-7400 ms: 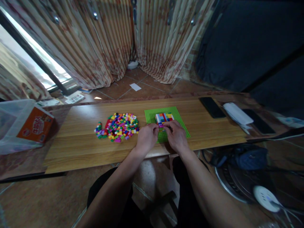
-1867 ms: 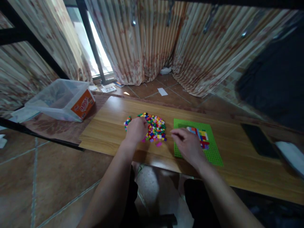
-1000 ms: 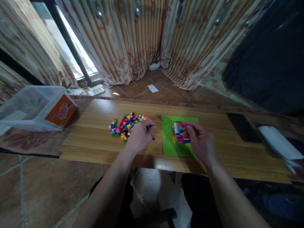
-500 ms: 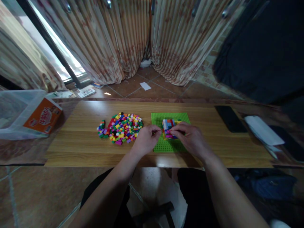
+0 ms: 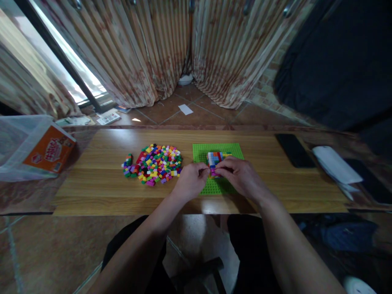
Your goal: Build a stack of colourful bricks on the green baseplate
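Note:
A green studded baseplate (image 5: 214, 148) lies on the wooden table, carrying a low build of coloured toy bricks (image 5: 216, 157) in white, blue, red and orange rows. My left hand (image 5: 192, 179) is at the build's left side, thumb and forefinger pinched together; whatever is between them is too small to tell. From the right, my right hand (image 5: 240, 175) reaches over the build and covers part of it. Its closed fingertips grip a magenta brick (image 5: 213, 172) at the near edge of the build. To the left lies a heap of loose bricks (image 5: 161, 163).
A small cluster of bricks (image 5: 130, 168) lies left of the heap. A clear plastic bin (image 5: 27, 122) with an orange label stands beyond the table's left end. On the right are a black phone (image 5: 294, 150) and a white item (image 5: 337, 163). Curtains hang behind.
Both hands stay at the build, their fingertips drawn slightly closer together over the magenta brick. The whole view has shifted a little.

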Demonstrator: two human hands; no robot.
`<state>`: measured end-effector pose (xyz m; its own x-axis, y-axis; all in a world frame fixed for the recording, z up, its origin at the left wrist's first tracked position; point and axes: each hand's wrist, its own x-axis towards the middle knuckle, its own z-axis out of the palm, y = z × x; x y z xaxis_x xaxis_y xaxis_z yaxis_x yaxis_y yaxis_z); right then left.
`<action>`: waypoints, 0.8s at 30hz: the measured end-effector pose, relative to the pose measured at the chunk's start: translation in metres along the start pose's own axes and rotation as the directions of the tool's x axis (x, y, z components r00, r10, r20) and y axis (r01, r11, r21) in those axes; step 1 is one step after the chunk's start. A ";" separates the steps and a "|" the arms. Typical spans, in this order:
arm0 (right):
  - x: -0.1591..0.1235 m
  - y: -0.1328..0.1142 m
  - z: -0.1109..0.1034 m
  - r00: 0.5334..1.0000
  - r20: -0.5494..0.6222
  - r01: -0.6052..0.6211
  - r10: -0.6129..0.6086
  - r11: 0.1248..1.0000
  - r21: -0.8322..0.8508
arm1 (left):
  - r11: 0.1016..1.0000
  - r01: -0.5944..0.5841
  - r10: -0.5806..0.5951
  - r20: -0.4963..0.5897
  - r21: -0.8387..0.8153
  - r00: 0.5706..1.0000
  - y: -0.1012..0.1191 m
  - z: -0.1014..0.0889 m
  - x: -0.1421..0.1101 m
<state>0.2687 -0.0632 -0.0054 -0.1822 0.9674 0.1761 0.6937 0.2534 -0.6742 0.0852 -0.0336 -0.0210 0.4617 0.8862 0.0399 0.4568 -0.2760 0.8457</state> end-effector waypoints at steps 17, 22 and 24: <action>0.001 0.007 -0.002 0.983 -0.151 -0.079 0.103 0.985 0.156 | 0.998 0.065 -0.065 -0.009 0.009 0.998 0.005 0.000 0.001; 0.000 0.011 -0.005 0.921 -0.352 -0.153 0.165 0.986 0.061 | 0.993 0.101 -0.099 -0.040 0.058 0.994 0.007 0.002 0.002; 0.001 0.011 -0.003 0.925 -0.356 -0.154 0.132 0.987 -0.034 | 0.989 0.113 -0.108 -0.061 0.096 0.992 0.007 0.003 0.003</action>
<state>0.2783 -0.0596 -0.0109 0.1714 0.9285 0.3295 0.7371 0.1011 -0.6682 0.0924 -0.0345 -0.0164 0.3627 0.9317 -0.0190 0.5771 -0.2086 0.7896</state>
